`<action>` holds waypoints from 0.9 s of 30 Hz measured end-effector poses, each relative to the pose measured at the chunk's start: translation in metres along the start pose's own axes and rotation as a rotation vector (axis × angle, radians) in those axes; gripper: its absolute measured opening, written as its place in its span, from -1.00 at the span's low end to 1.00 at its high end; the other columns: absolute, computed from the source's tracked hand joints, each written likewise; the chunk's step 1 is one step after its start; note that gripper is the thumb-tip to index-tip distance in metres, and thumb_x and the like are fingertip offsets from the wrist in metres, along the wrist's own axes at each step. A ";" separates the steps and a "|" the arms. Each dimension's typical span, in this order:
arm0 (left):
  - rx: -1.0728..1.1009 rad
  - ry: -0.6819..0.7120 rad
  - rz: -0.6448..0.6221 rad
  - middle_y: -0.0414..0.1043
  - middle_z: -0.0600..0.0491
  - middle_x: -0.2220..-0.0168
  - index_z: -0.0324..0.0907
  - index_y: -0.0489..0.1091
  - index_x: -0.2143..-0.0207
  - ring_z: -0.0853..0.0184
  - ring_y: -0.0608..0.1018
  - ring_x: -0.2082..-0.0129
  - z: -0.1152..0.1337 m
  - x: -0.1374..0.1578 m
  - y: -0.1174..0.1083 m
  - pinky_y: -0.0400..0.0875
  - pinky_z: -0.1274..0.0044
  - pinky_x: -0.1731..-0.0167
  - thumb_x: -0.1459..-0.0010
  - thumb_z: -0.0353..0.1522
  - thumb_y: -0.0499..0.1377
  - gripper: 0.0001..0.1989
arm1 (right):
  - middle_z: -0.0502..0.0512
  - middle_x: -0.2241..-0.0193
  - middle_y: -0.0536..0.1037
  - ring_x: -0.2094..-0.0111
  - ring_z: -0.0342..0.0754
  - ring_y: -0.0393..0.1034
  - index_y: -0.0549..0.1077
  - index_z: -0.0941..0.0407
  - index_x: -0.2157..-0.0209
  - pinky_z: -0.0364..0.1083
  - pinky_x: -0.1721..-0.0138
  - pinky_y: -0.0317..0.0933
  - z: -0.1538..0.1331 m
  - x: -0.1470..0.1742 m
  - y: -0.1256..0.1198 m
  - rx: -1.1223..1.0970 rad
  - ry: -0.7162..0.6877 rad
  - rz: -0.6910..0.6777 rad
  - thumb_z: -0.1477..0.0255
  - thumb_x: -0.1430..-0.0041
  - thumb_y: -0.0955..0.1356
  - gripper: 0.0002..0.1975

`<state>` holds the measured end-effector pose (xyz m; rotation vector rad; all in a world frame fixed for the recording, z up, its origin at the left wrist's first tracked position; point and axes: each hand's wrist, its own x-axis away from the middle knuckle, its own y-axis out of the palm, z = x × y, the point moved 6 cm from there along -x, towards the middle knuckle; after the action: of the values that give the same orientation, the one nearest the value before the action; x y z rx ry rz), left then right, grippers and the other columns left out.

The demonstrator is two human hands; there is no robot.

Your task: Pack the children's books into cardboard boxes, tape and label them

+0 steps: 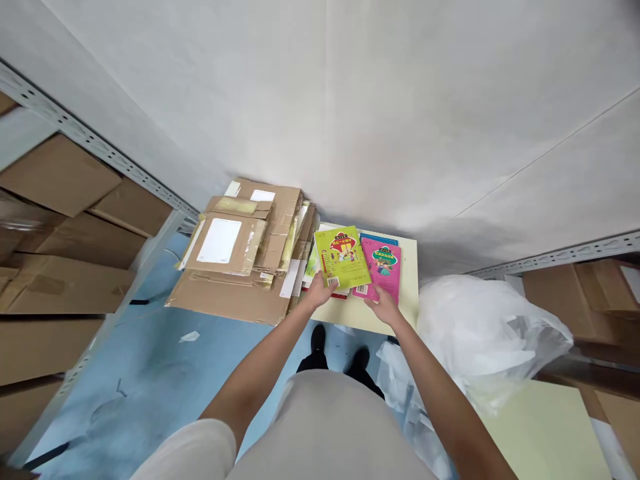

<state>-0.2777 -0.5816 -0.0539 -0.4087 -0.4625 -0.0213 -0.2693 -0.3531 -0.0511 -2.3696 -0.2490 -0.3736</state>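
My left hand (320,291) grips the lower left corner of a lime-green picture book (345,259), its thumb lying over the cover near the barcode. A pink picture book (384,263) lies just to the right, partly under the green one. My right hand (384,305) is closed on its lower edge, with the fingertips mostly hidden. Behind the pink book, the top strip of a blue book (383,238) shows. More books, with white and red edges, peek out beneath the green one. All are over a pale yellow table (409,280).
Flattened cardboard boxes (280,300) are piled on the left, against the wall. A white plastic bag (480,327) bulges at the right. Shelves with cartons (65,280) stand on the left, and more cartons (575,300) on the right. Paper scraps (190,337) litter the blue floor.
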 end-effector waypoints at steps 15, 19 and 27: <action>-0.110 -0.171 0.288 0.39 -0.19 -0.05 -0.23 0.28 -0.06 0.08 0.41 -0.08 -0.042 -0.033 -0.011 0.26 0.34 -0.05 -0.01 -0.36 0.21 -0.49 | 0.22 0.17 0.58 0.18 0.08 0.51 0.47 0.18 0.18 0.04 0.25 0.45 0.018 -0.073 0.029 -0.385 0.254 -0.070 0.53 -0.04 0.35 -0.76; -0.122 -0.194 0.280 0.46 -0.19 0.05 -0.27 0.30 -0.04 0.12 0.48 0.02 -0.048 -0.039 -0.014 0.34 0.36 0.04 0.01 -0.37 0.22 -0.49 | 0.18 0.21 0.59 0.25 0.03 0.54 0.47 0.17 0.22 0.00 0.33 0.48 0.020 -0.068 0.021 -0.476 0.270 -0.069 0.55 -0.05 0.35 -0.80; -0.196 -0.139 0.248 0.46 -0.18 0.08 -0.25 0.36 0.09 0.09 0.45 -0.02 -0.039 -0.039 -0.018 0.30 0.34 0.01 0.09 -0.35 0.29 -0.55 | 0.16 0.30 0.61 0.28 0.07 0.54 0.48 0.17 0.22 0.04 0.29 0.47 0.073 -0.026 -0.044 -0.612 0.340 0.120 0.48 0.02 0.37 -0.74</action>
<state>-0.2980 -0.6160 -0.0962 -0.6606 -0.5464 0.2041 -0.2915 -0.2733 -0.0838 -2.8319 0.1974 -0.8842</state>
